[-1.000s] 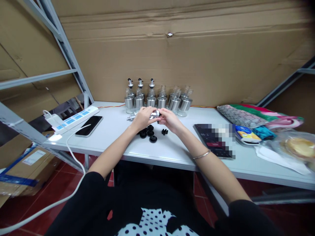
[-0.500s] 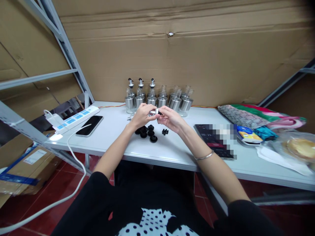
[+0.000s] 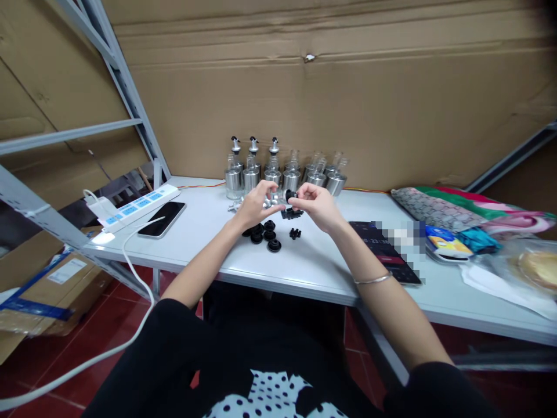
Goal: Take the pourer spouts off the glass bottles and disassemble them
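Note:
My right hand (image 3: pixel 317 204) pinches a dark round stopper (image 3: pixel 290 195) above the table; whether another part is attached behind it is hidden by my fingers. Just to the left, my left hand (image 3: pixel 257 206) has its thumb and index finger spread apart, with nothing seen between them. Silver spout parts (image 3: pixel 272 201) lie on the table behind my left fingers. Nearer to me are a cluster of black stoppers (image 3: pixel 270 234) and a small group of tiny black pieces (image 3: pixel 295 233). Slim black parts (image 3: pixel 292 214) lie beneath my right hand.
Glass bottles with metal sleeves (image 3: pixel 292 177) stand in rows at the back; three carry pourers (image 3: pixel 253 144). A power strip (image 3: pixel 139 207) and a phone (image 3: pixel 162 220) lie left. A dark timer device (image 3: pixel 387 252), snack packet (image 3: pixel 447 241) and patterned cloth bag (image 3: pixel 430 209) are right.
My hands have moved apart. My left hand has let go of the silver-and-white part the two hands held together, and the dark stopper now shows in my right fingers.

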Demonstrator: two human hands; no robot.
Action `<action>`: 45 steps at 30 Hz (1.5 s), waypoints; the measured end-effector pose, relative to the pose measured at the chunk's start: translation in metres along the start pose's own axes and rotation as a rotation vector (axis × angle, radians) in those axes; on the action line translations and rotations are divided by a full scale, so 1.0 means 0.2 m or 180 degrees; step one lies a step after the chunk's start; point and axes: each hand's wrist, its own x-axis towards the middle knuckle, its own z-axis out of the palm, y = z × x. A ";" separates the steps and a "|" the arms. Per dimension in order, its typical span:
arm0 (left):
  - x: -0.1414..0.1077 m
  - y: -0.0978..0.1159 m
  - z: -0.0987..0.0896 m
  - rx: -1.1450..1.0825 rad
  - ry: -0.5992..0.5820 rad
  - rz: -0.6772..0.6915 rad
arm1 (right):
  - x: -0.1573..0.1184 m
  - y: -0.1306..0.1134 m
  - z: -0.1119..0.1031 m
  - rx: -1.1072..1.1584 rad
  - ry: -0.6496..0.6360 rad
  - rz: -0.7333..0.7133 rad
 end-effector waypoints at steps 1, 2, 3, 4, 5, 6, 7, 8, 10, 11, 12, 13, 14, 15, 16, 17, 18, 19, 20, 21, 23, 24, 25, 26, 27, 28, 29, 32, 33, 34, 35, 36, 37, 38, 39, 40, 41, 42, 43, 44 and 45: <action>-0.01 0.00 0.02 -0.0008 -0.0064 0.0067 | -0.01 0.00 0.02 0.0070 -0.0108 0.0069; -0.01 0.01 0.03 -0.0015 -0.0145 0.0124 | -0.01 0.01 0.03 0.0141 -0.0201 0.0139; -0.02 0.01 0.04 -0.0023 -0.0223 0.0164 | -0.02 0.01 0.04 0.0203 -0.0267 0.0200; -0.03 0.02 0.04 -0.0030 -0.0283 0.0188 | -0.02 0.02 0.04 0.0246 -0.0296 0.0246; -0.04 0.03 0.05 -0.0035 -0.0320 0.0203 | -0.02 0.02 0.05 0.0269 -0.0290 0.0280; -0.04 0.03 0.05 -0.0037 -0.0329 0.0216 | -0.02 0.02 0.05 0.0280 -0.0264 0.0308; -0.04 0.04 0.06 -0.0036 -0.0314 0.0231 | -0.02 0.03 0.05 0.0276 -0.0247 0.0343; -0.04 0.04 0.06 -0.0031 -0.0283 0.0260 | -0.02 0.03 0.05 0.0253 -0.0248 0.0390; -0.04 0.04 0.06 -0.0008 -0.0207 0.0348 | -0.01 0.03 0.05 0.0163 -0.0278 0.0501; -0.04 0.04 0.06 0.0015 -0.0174 0.0391 | -0.01 0.03 0.05 0.0107 -0.0293 0.0546; -0.04 0.04 0.06 0.0048 -0.0150 0.0427 | -0.01 0.04 0.05 0.0054 -0.0306 0.0574; -0.04 0.04 0.06 0.0088 -0.0137 0.0458 | -0.01 0.04 0.05 0.0009 -0.0321 0.0579; -0.04 0.04 0.06 0.0131 -0.0135 0.0485 | -0.01 0.04 0.05 -0.0025 -0.0341 0.0561; -0.04 0.03 0.05 0.0176 -0.0136 0.0501 | -0.01 0.05 0.05 -0.0053 -0.0373 0.0527; -0.04 0.03 0.05 0.0224 -0.0125 0.0511 | -0.01 0.05 0.05 -0.0086 -0.0406 0.0476; -0.04 0.03 0.05 0.0272 -0.0103 0.0509 | -0.01 0.06 0.06 -0.0125 -0.0426 0.0405; -0.04 0.03 0.04 0.0317 -0.0080 0.0493 | -0.02 0.06 0.06 -0.0175 -0.0435 0.0328; -0.04 0.04 0.04 0.0357 -0.0055 0.0467 | -0.02 0.06 0.06 -0.0230 -0.0428 0.0254; -0.04 0.04 0.04 0.0394 -0.0036 0.0445 | -0.02 0.06 0.07 -0.0286 -0.0406 0.0197; -0.04 0.04 0.04 0.0431 -0.0026 0.0438 | -0.03 0.07 0.08 -0.0340 -0.0378 0.0163; -0.04 0.04 0.04 0.0529 -0.0049 0.0471 | -0.03 0.07 0.09 -0.0419 -0.0319 0.0176; -0.04 0.04 0.04 0.0602 -0.0075 0.0497 | -0.04 0.06 0.10 -0.0443 -0.0291 0.0202; -0.04 0.04 0.04 0.0694 -0.0114 0.0511 | -0.04 0.06 0.11 -0.0480 -0.0266 0.0222; -0.04 0.04 0.04 0.0791 -0.0163 0.0510 | -0.04 0.06 0.11 -0.0554 -0.0243 0.0233; -0.04 0.04 0.04 0.0881 -0.0220 0.0495 | -0.04 0.06 0.12 -0.0669 -0.0208 0.0238; -0.04 0.04 0.05 0.0956 -0.0271 0.0471 | -0.04 0.07 0.12 -0.0820 -0.0167 0.0239; -0.04 0.04 0.05 0.1014 -0.0305 0.0449 | -0.03 0.07 0.12 -0.0996 -0.0128 0.0242; -0.04 0.05 0.06 0.1111 -0.0278 0.0470 | -0.03 0.07 0.13 -0.1354 -0.0002 0.0303; -0.04 0.05 0.06 0.1124 -0.0271 0.0504 | -0.03 0.07 0.13 -0.1342 0.0023 0.0357; -0.04 0.05 0.07 0.1132 -0.0278 0.0534 | -0.03 0.06 0.13 -0.1261 0.0040 0.0427; -0.04 0.05 0.06 0.1135 -0.0301 0.0556 | -0.03 0.06 0.13 -0.1137 0.0041 0.0508; -0.04 0.05 0.06 0.1131 -0.0332 0.0562 | -0.03 0.05 0.13 -0.0989 0.0021 0.0587; -0.04 0.05 0.06 0.1124 -0.0361 0.0559 | -0.04 0.04 0.13 -0.0829 -0.0013 0.0663; -0.04 0.05 0.05 0.1112 -0.0378 0.0553 | -0.04 0.04 0.14 -0.0663 -0.0046 0.0725; -0.03 0.04 0.04 0.1090 -0.0390 0.0549 | -0.05 0.03 0.15 -0.0496 -0.0073 0.0767; -0.03 0.04 0.03 0.1059 -0.0401 0.0547 | -0.05 0.03 0.15 -0.0329 -0.0081 0.0787; -0.03 0.03 0.02 0.1016 -0.0416 0.0542 | -0.05 0.03 0.16 -0.0165 -0.0085 0.0798; -0.02 0.03 0.01 0.0962 -0.0443 0.0532 | -0.05 0.03 0.17 -0.0007 -0.0089 0.0802; -0.02 0.03 -0.01 0.0893 -0.0485 0.0516 | -0.05 0.04 0.17 0.0132 -0.0113 0.0803; -0.01 0.03 -0.02 0.0818 -0.0539 0.0487 | -0.05 0.04 0.18 0.0245 -0.0148 0.0802; -0.01 0.02 -0.04 0.0744 -0.0596 0.0445 | -0.05 0.05 0.18 0.0338 -0.0186 0.0807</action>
